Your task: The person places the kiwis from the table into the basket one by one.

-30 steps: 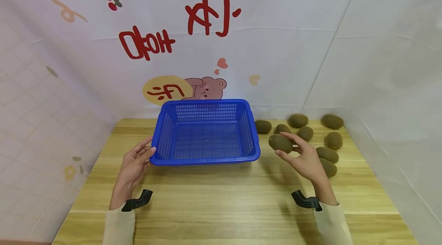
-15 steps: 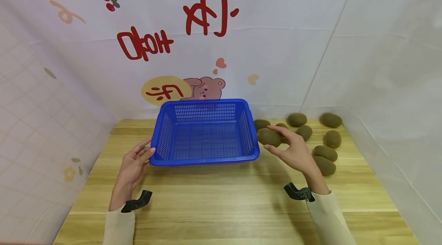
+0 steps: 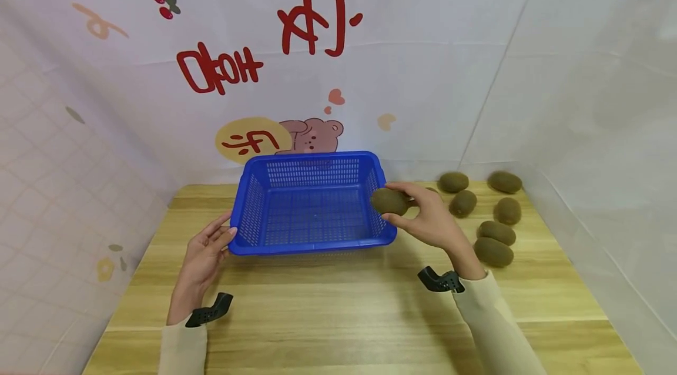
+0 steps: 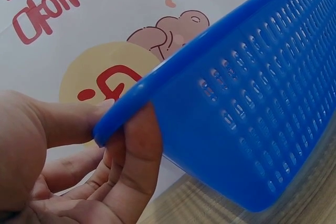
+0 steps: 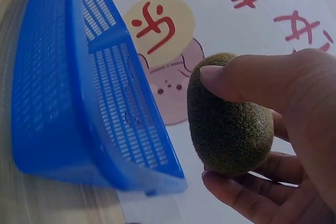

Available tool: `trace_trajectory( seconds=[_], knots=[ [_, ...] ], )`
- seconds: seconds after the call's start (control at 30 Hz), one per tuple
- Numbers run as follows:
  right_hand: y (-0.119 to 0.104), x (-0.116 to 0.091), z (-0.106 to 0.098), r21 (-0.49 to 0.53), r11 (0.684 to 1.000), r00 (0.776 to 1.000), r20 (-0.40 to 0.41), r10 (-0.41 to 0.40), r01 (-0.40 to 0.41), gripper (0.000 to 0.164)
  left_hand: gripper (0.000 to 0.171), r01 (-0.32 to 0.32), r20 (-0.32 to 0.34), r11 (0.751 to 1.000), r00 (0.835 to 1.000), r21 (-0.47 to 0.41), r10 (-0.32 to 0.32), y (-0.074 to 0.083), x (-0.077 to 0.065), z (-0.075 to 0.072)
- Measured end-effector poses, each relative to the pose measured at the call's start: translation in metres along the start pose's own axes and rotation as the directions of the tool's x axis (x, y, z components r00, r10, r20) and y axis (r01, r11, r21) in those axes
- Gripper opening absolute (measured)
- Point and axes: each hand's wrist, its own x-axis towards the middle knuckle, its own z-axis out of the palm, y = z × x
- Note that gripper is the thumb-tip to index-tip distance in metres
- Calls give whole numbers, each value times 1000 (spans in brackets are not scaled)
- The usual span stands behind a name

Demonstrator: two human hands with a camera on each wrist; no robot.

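Note:
A blue plastic basket (image 3: 312, 245) with slotted walls stands on the wooden table; no fruit shows inside it. My left hand (image 3: 207, 248) pinches the basket's left rim, thumb on top and fingers beneath, as the left wrist view shows. Between the thumb and fingers of my right hand (image 3: 431, 216) is a brown fuzzy kiwi (image 3: 389, 201), which overlaps the basket's right rim in the head view. In the right wrist view the same kiwi (image 5: 228, 121) appears above rim height, just beside the basket (image 5: 47, 87).
Several more kiwis lie on the table's right side, among them one kiwi (image 3: 493, 251) nearest the front and another kiwi (image 3: 505, 182) at the back right. One is partly hidden behind my right hand. A printed white cloth (image 3: 423, 69) hangs behind the table (image 3: 328, 316).
My right hand has carried the kiwi leftward, from beside the other kiwis to the basket's right rim. The left hand and basket stay nearly where they were.

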Motion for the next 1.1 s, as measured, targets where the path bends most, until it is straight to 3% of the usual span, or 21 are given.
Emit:
trace_trajectory(
  seconds=[0.33, 0.8, 1.1],
  knots=[
    [-16, 18, 16, 7, 998, 994, 88, -64, 64, 59, 65, -24, 5, 1000, 1000, 6, 24, 0, 0, -4],
    [-17, 16, 23, -16, 1000, 995, 101, 11, -9, 56, 66, -9, 9, 1000, 1000, 0, 9, -2, 2, 1],
    [-10, 6, 20, -66, 998, 996, 88, 5, 1, 71, 66, 0, -1, 1000, 1000, 11, 0, -2, 0, 1]
  ],
)
